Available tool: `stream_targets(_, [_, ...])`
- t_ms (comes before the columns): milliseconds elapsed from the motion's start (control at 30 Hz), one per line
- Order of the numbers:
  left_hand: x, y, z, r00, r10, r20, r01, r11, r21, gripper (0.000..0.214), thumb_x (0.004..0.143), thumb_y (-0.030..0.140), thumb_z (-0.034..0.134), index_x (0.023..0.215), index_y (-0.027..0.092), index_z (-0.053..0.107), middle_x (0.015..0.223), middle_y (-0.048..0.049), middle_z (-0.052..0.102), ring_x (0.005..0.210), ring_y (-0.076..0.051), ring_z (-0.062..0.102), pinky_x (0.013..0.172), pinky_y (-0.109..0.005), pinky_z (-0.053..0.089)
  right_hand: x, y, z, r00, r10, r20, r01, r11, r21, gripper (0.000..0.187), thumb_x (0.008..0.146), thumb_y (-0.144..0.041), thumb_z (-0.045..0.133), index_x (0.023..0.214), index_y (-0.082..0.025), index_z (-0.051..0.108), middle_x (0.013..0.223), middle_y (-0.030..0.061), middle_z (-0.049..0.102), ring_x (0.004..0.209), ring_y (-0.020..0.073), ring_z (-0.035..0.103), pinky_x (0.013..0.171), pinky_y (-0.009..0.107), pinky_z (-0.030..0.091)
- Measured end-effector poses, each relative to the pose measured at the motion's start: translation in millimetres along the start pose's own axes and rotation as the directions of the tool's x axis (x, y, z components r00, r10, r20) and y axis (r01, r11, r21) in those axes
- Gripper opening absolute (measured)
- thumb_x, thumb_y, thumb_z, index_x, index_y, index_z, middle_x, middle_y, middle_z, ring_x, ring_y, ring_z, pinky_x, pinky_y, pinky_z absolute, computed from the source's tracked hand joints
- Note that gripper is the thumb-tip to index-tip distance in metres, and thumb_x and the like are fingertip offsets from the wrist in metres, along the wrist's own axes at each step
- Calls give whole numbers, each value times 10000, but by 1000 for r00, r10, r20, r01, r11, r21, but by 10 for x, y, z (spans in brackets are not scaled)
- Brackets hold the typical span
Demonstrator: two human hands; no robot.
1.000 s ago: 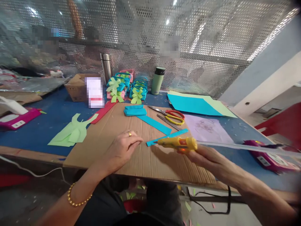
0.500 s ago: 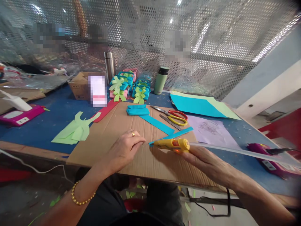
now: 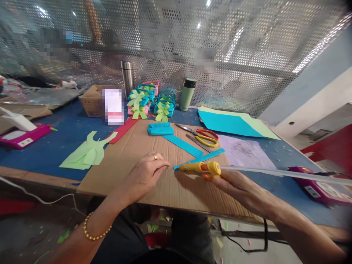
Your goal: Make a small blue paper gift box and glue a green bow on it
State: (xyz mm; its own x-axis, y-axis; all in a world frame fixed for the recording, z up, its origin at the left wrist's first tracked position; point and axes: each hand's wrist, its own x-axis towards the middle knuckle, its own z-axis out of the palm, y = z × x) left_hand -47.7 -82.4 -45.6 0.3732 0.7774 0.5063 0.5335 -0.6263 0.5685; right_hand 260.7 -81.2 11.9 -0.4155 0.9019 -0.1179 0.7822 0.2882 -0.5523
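Observation:
My right hand (image 3: pixel 242 185) is wrapped around a yellow hot glue gun (image 3: pixel 199 168) with a long translucent glue stick (image 3: pixel 255 171) running out of its back. The gun's nozzle points left, at the near end of a narrow blue paper strip (image 3: pixel 211 156) on the cardboard sheet (image 3: pixel 118 165). My left hand (image 3: pixel 147 170) rests on the cardboard just left of that end, fingers curled and pressed together, nothing showing between them. A wider blue strip (image 3: pixel 184 145) and a folded blue paper piece (image 3: pixel 160 128) lie beyond, beside red-and-yellow-handled scissors (image 3: pixel 205 137).
Small paper baskets (image 3: pixel 143 97) with green bows stand at the back, between a steel flask (image 3: pixel 127 79) and a green tumbler (image 3: pixel 187 94). Green cutouts (image 3: pixel 86 152) lie left; blue sheets (image 3: pixel 231 124) lie right. Purple power strips (image 3: pixel 319 187) sit at both sides.
The view has shifted very slightly. Both hands and the glue gun stay almost in the same place, the nozzle still at the strip's end.

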Motion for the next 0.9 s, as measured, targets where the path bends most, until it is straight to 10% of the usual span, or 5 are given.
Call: stream_targets(900, [-13,10,-11,999,-32,5,32,999,10,214,1012,136,516,1039,188,722,981,-42,686,952,-184,625,863,-334,495,-61,84,-149,996,-63,-57,67,995,71,467,968,-668,450,1052,-302,727,866,48,679,771,261,608,699,394,514])
